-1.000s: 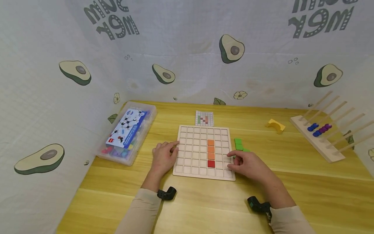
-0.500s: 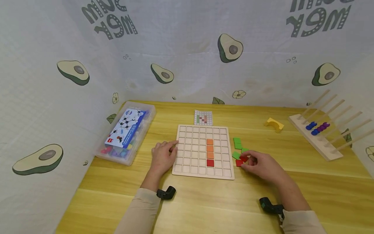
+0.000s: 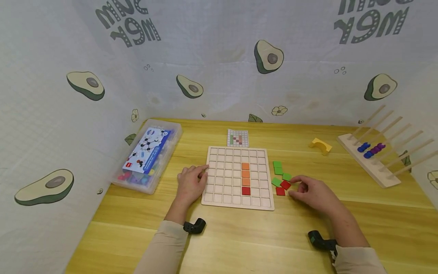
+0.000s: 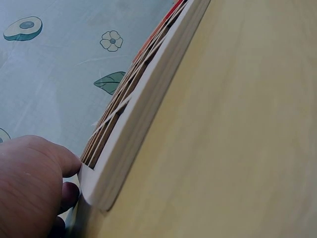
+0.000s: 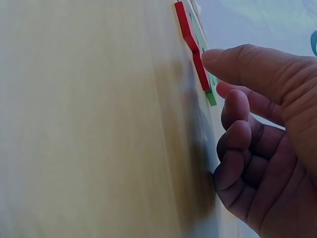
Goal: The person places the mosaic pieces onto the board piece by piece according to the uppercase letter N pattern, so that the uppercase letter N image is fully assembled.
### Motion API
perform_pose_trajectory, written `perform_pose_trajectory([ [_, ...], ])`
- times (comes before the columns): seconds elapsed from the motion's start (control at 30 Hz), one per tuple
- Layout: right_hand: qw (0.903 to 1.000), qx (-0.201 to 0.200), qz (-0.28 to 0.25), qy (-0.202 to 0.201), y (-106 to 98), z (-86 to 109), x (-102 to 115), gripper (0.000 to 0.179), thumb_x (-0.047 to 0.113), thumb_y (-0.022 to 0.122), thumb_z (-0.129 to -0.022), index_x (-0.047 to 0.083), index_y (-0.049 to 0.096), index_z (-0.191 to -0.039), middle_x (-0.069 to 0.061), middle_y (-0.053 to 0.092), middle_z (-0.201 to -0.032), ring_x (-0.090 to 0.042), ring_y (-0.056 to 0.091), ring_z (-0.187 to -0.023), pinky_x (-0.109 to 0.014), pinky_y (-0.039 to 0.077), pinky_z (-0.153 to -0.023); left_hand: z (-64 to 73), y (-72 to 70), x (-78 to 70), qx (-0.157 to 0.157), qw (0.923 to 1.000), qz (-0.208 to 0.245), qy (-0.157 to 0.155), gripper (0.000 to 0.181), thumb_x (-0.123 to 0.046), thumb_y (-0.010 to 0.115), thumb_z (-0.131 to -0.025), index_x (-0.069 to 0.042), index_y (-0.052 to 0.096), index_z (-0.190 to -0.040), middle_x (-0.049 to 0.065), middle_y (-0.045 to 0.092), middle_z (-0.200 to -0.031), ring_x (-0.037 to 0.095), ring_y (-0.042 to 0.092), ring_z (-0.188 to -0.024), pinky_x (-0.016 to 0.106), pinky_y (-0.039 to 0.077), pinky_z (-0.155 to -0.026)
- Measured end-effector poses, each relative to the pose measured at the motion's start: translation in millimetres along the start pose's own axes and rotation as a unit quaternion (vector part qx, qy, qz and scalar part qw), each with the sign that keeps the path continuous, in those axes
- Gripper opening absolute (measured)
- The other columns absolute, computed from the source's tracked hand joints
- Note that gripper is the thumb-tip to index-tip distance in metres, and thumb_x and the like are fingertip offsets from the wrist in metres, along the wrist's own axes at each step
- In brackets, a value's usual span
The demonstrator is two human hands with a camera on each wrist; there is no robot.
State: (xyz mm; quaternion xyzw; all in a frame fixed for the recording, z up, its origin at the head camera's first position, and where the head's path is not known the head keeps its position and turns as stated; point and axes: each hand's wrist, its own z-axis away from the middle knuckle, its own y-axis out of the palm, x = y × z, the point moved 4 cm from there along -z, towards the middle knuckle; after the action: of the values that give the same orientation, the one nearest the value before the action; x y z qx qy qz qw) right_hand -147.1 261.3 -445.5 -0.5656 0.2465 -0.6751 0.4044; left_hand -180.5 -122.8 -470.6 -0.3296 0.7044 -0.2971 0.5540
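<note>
A wooden grid board (image 3: 226, 196) lies on the table, with three orange tiles (image 3: 245, 174) in a column and a red tile (image 3: 246, 191) below them. My left hand (image 3: 191, 184) rests at the board's left edge; in the left wrist view the thumb (image 4: 67, 159) touches its corner. Right of the board lie several green tiles (image 3: 277, 167) and two loose red tiles (image 3: 280, 191). My right hand (image 3: 313, 193) is just right of these, thumb and index finger apart, nothing between them. In the right wrist view its other fingers (image 5: 235, 139) hang loosely curled.
A small pattern card (image 3: 238, 138) lies behind the board. On the left stands a clear plastic case (image 3: 147, 156) with a molecule label. A yellow arch block (image 3: 321, 145) and a wooden peg rack (image 3: 373, 163) with blue and purple beads are on the right.
My right hand has moved right, from the board's right edge to beside the loose tiles, and the red ones now show. My left hand has stayed at the board's edge.
</note>
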Motion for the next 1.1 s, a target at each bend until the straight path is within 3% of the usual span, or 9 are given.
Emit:
perform_pose_trajectory([
  [1.1,0.9999,-0.001,0.016,0.0,2.2,-4.4,4.6,0.036,0.028,0.075,-0.092,0.003,0.065,-0.116,-0.003,0.056,-0.081,-0.017,0.047,-0.066,-0.027,0.036,-0.055,-1.7,1.6,0.6,0.009,0.9998,-0.008,-0.014,0.03,-0.026,0.062,-0.101,-0.023,0.073,-0.129,-0.001,0.062,-0.082,0.021,0.047,-0.083,0.04,0.029,-0.079],
])
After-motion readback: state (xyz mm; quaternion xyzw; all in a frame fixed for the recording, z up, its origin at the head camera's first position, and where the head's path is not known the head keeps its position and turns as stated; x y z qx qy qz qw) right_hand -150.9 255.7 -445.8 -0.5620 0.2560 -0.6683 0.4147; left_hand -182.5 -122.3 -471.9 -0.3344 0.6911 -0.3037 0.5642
